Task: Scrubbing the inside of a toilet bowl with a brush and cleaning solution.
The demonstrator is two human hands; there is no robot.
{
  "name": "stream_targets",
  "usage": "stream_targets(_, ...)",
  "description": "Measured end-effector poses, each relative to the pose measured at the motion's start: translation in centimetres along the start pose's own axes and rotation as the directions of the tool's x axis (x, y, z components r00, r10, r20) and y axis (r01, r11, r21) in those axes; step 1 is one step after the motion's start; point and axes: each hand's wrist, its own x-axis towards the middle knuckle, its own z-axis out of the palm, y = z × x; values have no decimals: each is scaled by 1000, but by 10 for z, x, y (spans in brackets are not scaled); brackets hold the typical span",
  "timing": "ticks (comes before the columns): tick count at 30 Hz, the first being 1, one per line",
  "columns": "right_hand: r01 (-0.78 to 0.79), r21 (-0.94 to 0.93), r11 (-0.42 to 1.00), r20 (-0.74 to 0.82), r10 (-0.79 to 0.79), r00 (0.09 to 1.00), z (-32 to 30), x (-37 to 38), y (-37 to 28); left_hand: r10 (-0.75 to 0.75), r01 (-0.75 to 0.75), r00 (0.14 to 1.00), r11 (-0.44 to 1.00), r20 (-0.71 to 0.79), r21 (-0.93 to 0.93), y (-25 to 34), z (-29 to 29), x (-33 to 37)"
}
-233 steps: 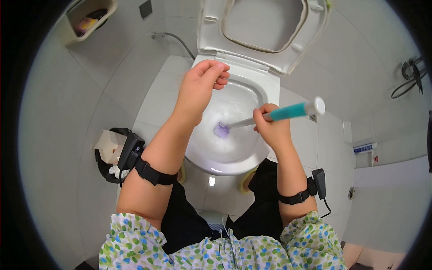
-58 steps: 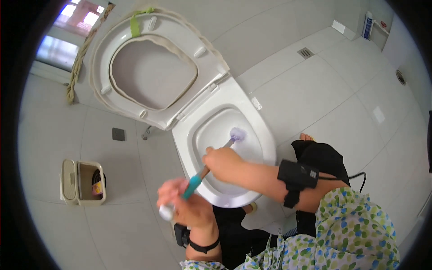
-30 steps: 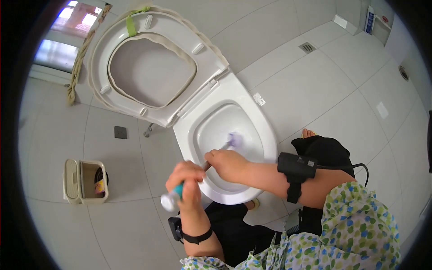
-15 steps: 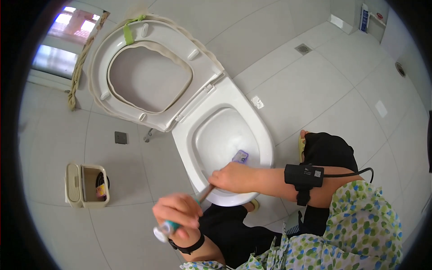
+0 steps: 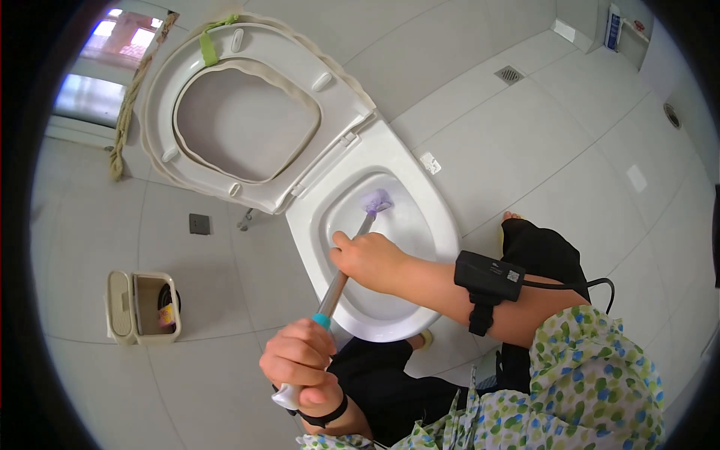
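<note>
The toilet bowl is white; inside it, a lilac brush head on a grey shaft with a teal grip. Beside the bowl — a black wrist device and a sleeve dotted green, blue and yellow.

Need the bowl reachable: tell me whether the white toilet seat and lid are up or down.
Up: the white toilet seat and lid are raised behind the open white bowl.

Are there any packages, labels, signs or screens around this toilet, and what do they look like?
Small white tag: on the floor tiles beside the toilet bowl's hinge side, roughly square.
Blue and white package: top right, on a wall ledge, upright, narrow.
Colourful wrapper: inside the open beige bin, lower left.
No screens show.
</note>
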Motion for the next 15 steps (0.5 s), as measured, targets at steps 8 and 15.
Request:
stream_targets(8, -32, 208, 978, 157, -1, 988, 4, 20, -37, 71, -24, 990, 937, -123, 348, 22, 18, -1)
stream_targets(15, -53, 306, 951, 628, -159, 762, -39, 4, -69, 161, -73, 948, 949, -275, 305, 39, 9, -9)
